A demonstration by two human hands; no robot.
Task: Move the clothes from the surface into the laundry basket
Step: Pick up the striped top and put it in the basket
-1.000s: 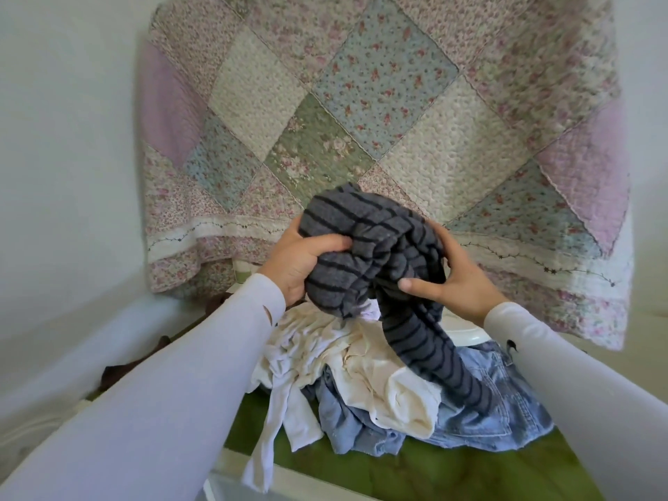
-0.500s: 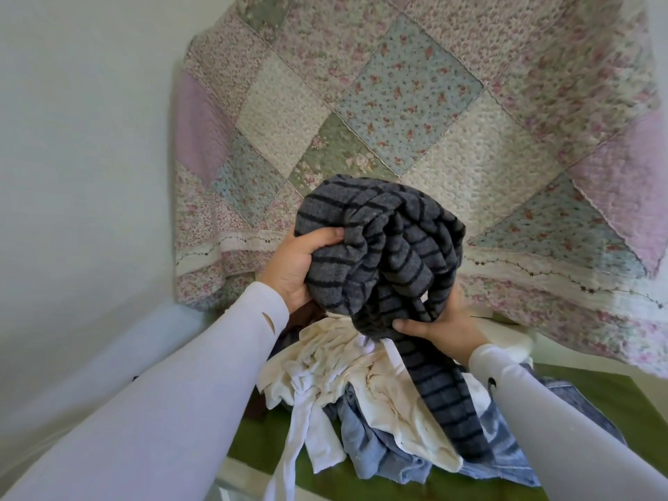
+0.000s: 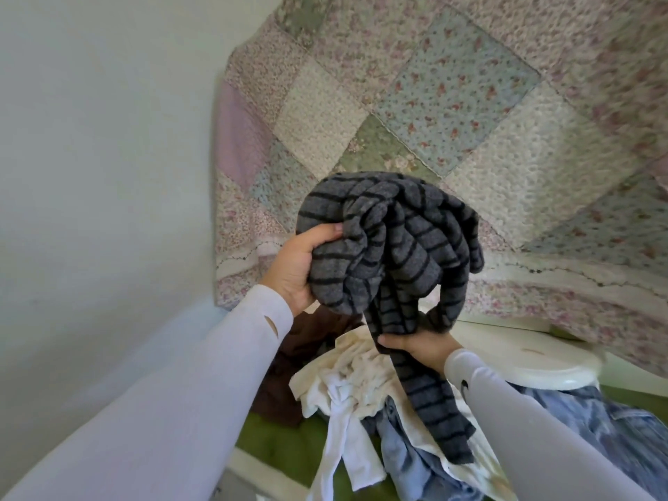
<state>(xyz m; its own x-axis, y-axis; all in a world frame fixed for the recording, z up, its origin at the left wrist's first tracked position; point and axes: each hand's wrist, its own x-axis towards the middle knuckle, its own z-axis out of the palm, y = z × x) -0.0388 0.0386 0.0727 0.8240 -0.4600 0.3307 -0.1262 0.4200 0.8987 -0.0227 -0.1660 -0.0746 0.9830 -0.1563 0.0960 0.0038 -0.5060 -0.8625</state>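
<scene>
A bunched grey sweater with black stripes (image 3: 390,244) is lifted above the clothes pile. My left hand (image 3: 294,265) grips its left side. My right hand (image 3: 421,347) holds it from underneath, where a striped sleeve hangs down. Below lie a white garment (image 3: 347,385), blue denim clothes (image 3: 611,424) and a dark brown garment (image 3: 289,363), all on a green surface (image 3: 285,442). No laundry basket shows in this view.
A floral patchwork quilt (image 3: 452,103) hangs behind the pile. A round white lid-like object (image 3: 535,359) sits at the right under the quilt's edge. A pale wall (image 3: 101,139) fills the left. A white edge (image 3: 260,479) borders the green surface in front.
Both hands have raised the striped sweater higher off the pile. My right hand slid from its side to underneath it, and the view swung left.
</scene>
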